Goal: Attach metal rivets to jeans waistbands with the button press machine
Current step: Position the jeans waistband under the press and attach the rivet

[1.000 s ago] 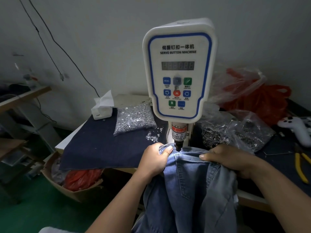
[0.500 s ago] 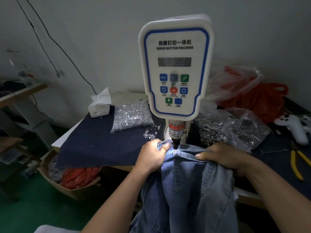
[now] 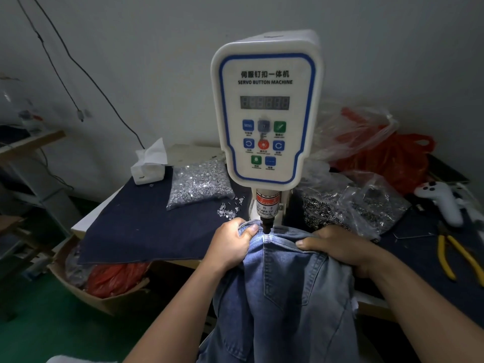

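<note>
Two hands hold a pair of blue jeans [image 3: 285,289] up to the button press machine [image 3: 265,113], the waistband lying right under its black punch tip [image 3: 266,227]. The left hand [image 3: 230,244] grips the band just left of the tip, thumb curled over the denim; the right hand [image 3: 337,247] clutches it further right, thumb on top. Behind, on a dark cloth [image 3: 146,226], lies a clear bag of silver rivets [image 3: 199,183]; yellow pliers [image 3: 455,255] rest at the right.
</note>
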Demonstrator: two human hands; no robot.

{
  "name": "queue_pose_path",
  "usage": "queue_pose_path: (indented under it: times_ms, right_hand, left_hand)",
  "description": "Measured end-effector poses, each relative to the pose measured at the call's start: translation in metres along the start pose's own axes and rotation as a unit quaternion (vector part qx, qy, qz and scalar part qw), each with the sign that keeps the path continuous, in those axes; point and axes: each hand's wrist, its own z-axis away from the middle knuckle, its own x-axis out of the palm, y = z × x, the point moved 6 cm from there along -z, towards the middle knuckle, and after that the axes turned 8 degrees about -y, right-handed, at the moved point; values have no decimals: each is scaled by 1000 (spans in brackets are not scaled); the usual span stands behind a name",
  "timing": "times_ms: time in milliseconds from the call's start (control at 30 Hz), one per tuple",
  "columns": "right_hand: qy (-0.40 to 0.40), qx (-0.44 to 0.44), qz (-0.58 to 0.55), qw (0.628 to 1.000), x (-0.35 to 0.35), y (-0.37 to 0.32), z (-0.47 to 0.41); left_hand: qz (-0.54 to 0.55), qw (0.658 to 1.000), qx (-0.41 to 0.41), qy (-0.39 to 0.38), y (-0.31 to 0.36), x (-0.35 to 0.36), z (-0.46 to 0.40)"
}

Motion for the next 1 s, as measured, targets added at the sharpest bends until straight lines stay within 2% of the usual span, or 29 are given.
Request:
queue_pose_path:
  times_ms: [433, 1000]
  right_hand:
    - [-4, -2, 3, 1000, 4, 0, 0]
    - [-19, -8, 9, 1000, 2, 4, -4]
  left_hand:
    - [22, 999, 11, -30, -5, 1, -3]
    - [21, 999, 23, -29, -8, 3, -5]
